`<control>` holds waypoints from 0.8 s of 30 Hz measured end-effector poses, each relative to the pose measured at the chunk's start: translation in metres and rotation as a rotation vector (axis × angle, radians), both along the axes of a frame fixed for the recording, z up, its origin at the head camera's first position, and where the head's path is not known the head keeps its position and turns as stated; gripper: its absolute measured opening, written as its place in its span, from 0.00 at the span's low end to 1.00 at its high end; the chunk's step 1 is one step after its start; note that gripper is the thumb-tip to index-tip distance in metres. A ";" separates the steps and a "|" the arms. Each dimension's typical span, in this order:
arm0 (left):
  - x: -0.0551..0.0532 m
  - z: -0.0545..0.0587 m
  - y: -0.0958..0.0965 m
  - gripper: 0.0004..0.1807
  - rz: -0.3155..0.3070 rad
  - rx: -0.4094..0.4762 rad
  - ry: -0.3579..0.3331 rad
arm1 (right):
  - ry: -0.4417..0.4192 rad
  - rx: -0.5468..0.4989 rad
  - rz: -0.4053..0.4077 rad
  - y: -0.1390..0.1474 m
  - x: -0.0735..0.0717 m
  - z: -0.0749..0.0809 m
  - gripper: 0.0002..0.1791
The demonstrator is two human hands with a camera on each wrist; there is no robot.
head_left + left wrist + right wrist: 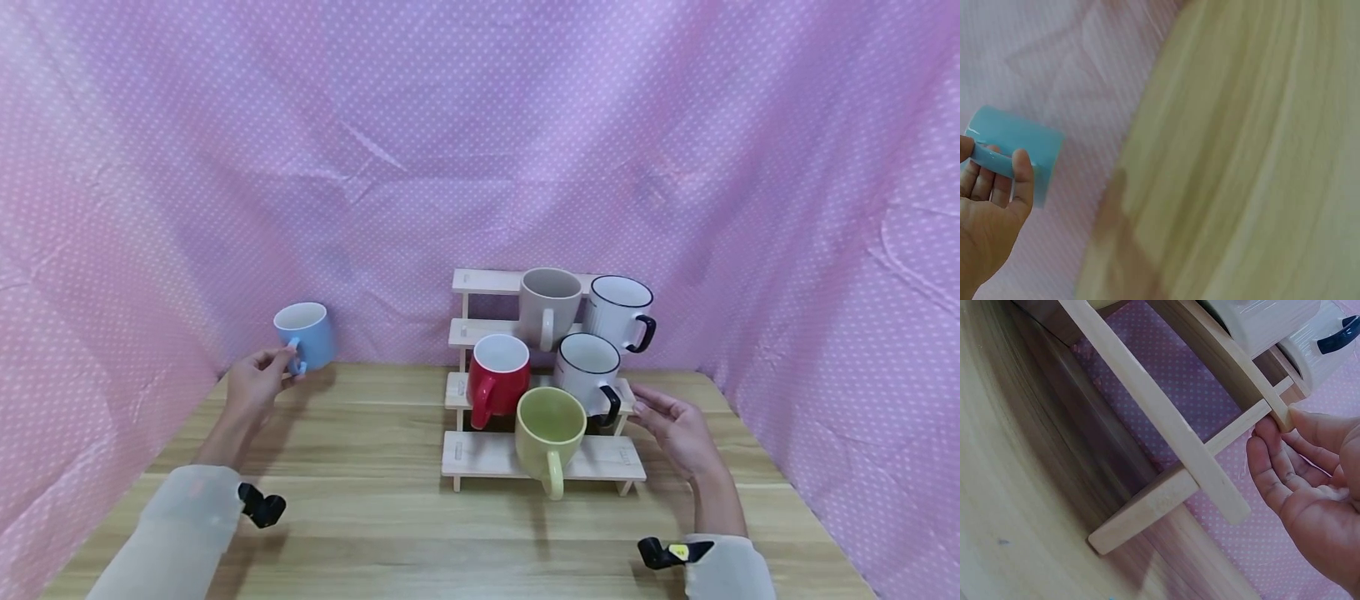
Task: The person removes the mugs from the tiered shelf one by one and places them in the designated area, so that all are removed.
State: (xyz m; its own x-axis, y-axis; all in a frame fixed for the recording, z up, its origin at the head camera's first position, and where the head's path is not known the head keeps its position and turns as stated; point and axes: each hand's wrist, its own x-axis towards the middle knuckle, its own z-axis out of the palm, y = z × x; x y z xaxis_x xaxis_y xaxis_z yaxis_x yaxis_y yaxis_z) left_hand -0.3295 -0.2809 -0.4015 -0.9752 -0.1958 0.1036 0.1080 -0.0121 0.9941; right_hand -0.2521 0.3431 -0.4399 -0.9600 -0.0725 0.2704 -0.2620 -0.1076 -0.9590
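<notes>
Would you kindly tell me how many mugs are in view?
6: a blue mug held at far left; on the rack, a yellow-green mug lowest, a red mug and a white mug one step up, a grey mug and another white mug above those.

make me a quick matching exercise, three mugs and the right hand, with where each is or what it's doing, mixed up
Column one
1. blue mug
2. red mug
3. yellow-green mug
4. right hand

Column two
A. on the lowest step
B. gripping an end of the wooden rack
C. on the second step up, left of a black-rimmed white mug
D. held by its handle in the left hand

Right pairs: 1-D, 2-C, 3-A, 4-B
</notes>
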 end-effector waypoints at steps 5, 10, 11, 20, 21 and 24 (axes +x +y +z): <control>-0.004 -0.016 -0.009 0.19 0.017 -0.012 0.011 | 0.011 -0.001 0.004 0.001 0.001 0.001 0.27; -0.007 -0.029 -0.014 0.14 0.051 0.055 0.029 | 0.016 0.009 0.006 0.000 0.001 0.004 0.28; -0.007 -0.032 -0.015 0.14 0.056 0.061 0.029 | 0.018 0.006 0.003 -0.001 0.001 0.004 0.29; -0.009 -0.052 -0.024 0.19 0.067 0.016 -0.075 | 0.018 0.021 -0.018 -0.002 0.002 0.002 0.29; -0.009 -0.053 -0.025 0.18 0.073 0.019 -0.088 | 0.017 0.023 -0.018 -0.002 0.001 0.002 0.29; -0.010 -0.057 -0.027 0.16 0.083 0.073 -0.113 | 0.016 0.036 -0.025 -0.003 0.001 0.001 0.28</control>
State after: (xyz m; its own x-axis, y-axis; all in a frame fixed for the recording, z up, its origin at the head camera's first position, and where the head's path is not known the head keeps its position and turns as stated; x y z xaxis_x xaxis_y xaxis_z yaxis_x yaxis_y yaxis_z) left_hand -0.3396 -0.3079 -0.4588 -0.9600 -0.2790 -0.0237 -0.0011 -0.0807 0.9967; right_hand -0.2513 0.3401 -0.4389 -0.9572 -0.0581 0.2834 -0.2796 -0.0663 -0.9578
